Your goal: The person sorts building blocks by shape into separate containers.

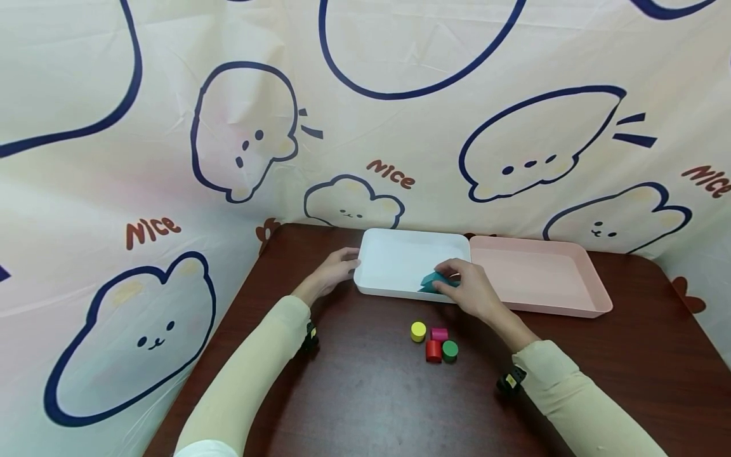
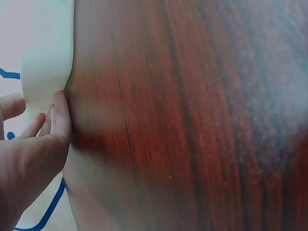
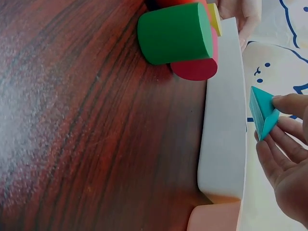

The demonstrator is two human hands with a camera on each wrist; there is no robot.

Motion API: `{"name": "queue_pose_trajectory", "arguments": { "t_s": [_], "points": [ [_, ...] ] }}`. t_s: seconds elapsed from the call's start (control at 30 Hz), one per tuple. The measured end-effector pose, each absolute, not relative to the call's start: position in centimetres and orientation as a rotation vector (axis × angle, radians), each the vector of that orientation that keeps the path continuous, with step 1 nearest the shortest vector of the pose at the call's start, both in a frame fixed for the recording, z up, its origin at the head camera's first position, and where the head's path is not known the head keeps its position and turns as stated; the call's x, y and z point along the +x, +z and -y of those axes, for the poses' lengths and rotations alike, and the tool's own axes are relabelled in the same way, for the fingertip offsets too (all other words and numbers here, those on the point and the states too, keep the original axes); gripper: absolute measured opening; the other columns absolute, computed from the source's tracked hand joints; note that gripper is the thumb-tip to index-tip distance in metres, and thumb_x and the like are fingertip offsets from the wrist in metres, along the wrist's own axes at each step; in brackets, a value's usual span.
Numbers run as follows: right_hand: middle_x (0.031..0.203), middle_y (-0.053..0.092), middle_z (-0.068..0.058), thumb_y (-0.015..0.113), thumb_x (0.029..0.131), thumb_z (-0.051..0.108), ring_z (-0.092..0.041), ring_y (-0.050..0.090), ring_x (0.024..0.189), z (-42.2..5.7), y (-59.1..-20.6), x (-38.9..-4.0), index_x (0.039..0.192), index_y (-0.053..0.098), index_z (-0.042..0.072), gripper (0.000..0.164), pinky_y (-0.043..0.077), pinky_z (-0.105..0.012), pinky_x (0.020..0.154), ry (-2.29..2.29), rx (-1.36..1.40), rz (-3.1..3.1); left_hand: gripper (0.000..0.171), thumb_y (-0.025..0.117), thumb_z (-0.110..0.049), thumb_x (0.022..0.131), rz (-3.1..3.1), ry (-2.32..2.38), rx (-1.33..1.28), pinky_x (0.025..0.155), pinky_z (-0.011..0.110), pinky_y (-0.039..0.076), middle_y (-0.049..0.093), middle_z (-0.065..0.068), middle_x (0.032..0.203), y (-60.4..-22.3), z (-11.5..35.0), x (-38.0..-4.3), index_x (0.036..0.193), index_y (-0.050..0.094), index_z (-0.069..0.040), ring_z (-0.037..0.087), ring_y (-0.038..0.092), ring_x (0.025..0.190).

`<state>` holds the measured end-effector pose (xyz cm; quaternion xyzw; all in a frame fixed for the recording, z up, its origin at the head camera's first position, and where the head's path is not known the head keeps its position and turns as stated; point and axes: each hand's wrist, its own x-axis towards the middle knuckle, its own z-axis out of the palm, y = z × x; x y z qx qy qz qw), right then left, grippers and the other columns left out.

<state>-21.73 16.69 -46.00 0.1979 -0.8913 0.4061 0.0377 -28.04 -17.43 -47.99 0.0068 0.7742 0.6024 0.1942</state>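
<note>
My right hand [image 1: 471,289] pinches a teal folded piece [image 3: 263,113] with triangular faces between thumb and fingers. It is over the front right part of the white tray [image 1: 394,257], above the rim in the right wrist view. My left hand [image 1: 334,273] rests at the left end of that tray, its fingers [image 2: 60,113] extended along the outer wall. Nearer to me on the table stand a yellow cylinder [image 1: 418,331], a magenta cylinder [image 1: 439,334], a red cylinder [image 1: 433,351] and a green cylinder [image 1: 450,351], grouped closely.
A pink tray [image 1: 537,273] adjoins the white one on the right. Both lie at the back of the dark brown wooden table [image 1: 354,393]. Behind them hangs a pale cloth [image 1: 422,139] with blue cartoon outlines. Dark cameras are strapped at both wrists.
</note>
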Motion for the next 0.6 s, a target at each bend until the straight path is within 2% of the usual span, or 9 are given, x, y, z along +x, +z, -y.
{"name": "queue_pose_trajectory", "arguments": {
  "t_s": [0.6],
  "points": [
    [0.118,0.073,-0.014,0.079,0.098,0.014,-0.031,0.07,0.108,-16.8,-46.0,-23.5,0.127,0.071,0.002,0.032,0.06,-0.051,0.098,1.229,0.569,2.746,0.052,0.051,-0.019,0.113,-2.182,1.682,0.015,0.117,0.045,0.046,0.043,0.016,0.161,-48.1,17.4,-28.1,0.162,0.038,-0.008,0.031,0.052,0.142]
  ]
}}
